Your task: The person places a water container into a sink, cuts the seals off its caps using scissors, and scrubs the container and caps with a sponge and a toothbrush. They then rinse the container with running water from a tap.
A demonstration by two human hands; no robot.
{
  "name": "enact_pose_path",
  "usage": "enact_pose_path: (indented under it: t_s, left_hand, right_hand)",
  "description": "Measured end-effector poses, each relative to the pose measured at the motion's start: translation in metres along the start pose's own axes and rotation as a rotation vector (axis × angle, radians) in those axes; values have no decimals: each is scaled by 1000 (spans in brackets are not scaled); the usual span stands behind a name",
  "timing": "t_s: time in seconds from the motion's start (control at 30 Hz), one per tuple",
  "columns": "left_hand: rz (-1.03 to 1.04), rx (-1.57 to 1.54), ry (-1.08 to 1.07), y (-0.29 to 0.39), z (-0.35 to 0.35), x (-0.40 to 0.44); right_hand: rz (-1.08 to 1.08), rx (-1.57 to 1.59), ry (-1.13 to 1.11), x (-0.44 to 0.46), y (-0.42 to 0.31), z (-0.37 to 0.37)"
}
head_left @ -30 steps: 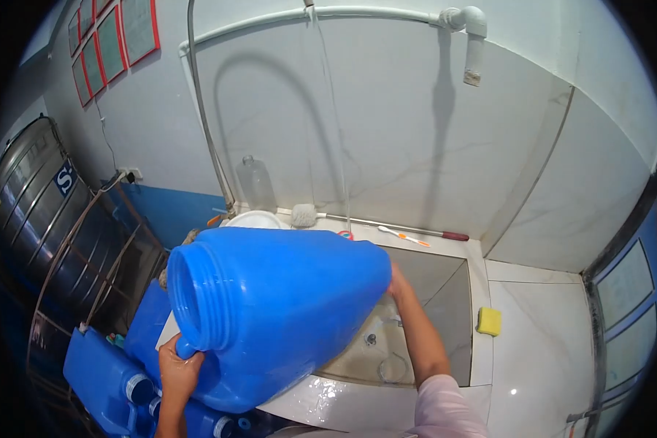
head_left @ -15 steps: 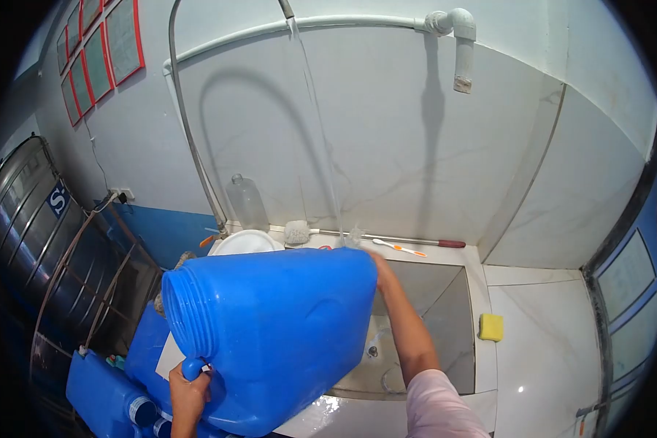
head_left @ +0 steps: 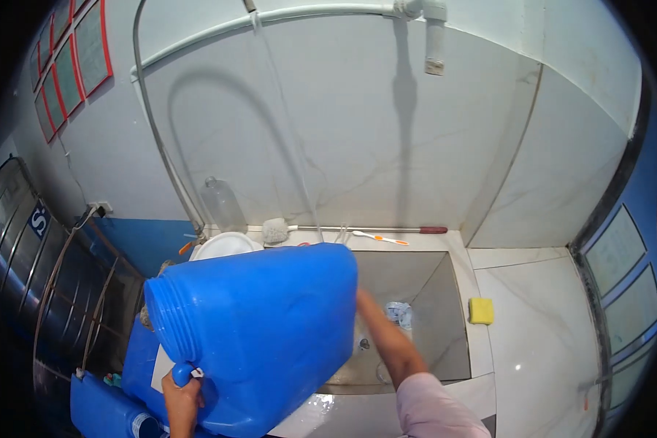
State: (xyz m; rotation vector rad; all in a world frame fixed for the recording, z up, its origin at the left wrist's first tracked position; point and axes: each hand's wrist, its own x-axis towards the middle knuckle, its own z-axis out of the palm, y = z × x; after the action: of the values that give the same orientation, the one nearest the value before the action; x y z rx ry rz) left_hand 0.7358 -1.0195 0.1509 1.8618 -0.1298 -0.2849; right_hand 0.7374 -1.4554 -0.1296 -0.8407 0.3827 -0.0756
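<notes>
A large blue plastic water jug (head_left: 270,328) lies tilted on its side over the sink's left part, its threaded, uncapped mouth (head_left: 169,319) facing left. My left hand (head_left: 182,398) is closed around the jug's handle (head_left: 183,374) just below that mouth. At the opposite end, my right hand (head_left: 362,296) is against the jug's base; its fingers are hidden behind the blue wall. A thin stream of water (head_left: 288,131) falls from the hose end (head_left: 250,5) and passes out of sight behind the jug.
In the tiled sink (head_left: 445,321) lies a pale bluish patch (head_left: 399,314) that I cannot make out. A long-handled brush (head_left: 276,231), toothbrush (head_left: 379,237), white basin (head_left: 228,245) and clear bottle (head_left: 223,204) line the back ledge. A yellow sponge (head_left: 481,311) sits right; more blue jugs (head_left: 106,409) stand left.
My view has shifted, so the surroundings appear further left. The splash near the jug's upper edge is gone, and a pale bluish patch now shows in the sink. My left hand keeps its grip.
</notes>
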Motion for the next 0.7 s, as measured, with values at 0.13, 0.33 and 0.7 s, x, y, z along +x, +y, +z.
enact_pose_path:
  t_s: [0.13, 0.33, 0.7]
  left_hand:
    - [41, 56, -14, 11, 1, 15]
    - [125, 241, -271, 13, 54, 39]
    - [866, 728, -677, -53, 239, 25]
  right_hand:
    - [-3, -412, 40, -38, 124, -51]
    - [-485, -1273, 1211, -140, -98, -86]
    - [-240, -2054, 950, -189, -203, -121]
